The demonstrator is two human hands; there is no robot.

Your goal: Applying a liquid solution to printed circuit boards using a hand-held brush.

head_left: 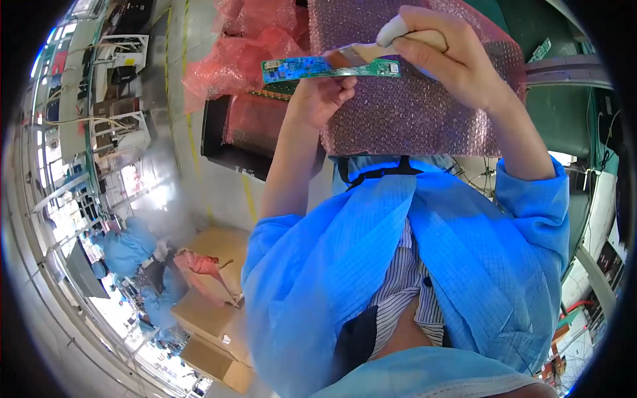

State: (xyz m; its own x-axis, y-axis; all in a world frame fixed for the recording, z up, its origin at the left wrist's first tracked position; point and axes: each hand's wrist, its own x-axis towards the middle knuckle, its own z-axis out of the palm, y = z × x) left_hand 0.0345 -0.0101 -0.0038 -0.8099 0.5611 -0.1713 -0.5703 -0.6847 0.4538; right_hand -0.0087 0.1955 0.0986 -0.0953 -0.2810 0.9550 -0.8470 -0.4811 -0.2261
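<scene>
A long, narrow green circuit board (292, 68) is held up in front of me by my left hand (317, 101), whose fingers grip it from below. My right hand (458, 63) is closed on the pale handle of a flat brush (365, 52). The brown bristles lie against the board's face near its middle; whether they press firmly I cannot tell. A white cover sits on one fingertip of the right hand. Below both hands spreads a sheet of pink bubble wrap (385, 119).
To the left, a black bin (215, 136) holds pink wrap and more boards, with crumpled red bubble wrap (229, 66) heaped beyond it. Cardboard boxes (212, 315) stand lower left, near people in blue (129, 249). Another small board (541, 50) lies on a green surface at far right.
</scene>
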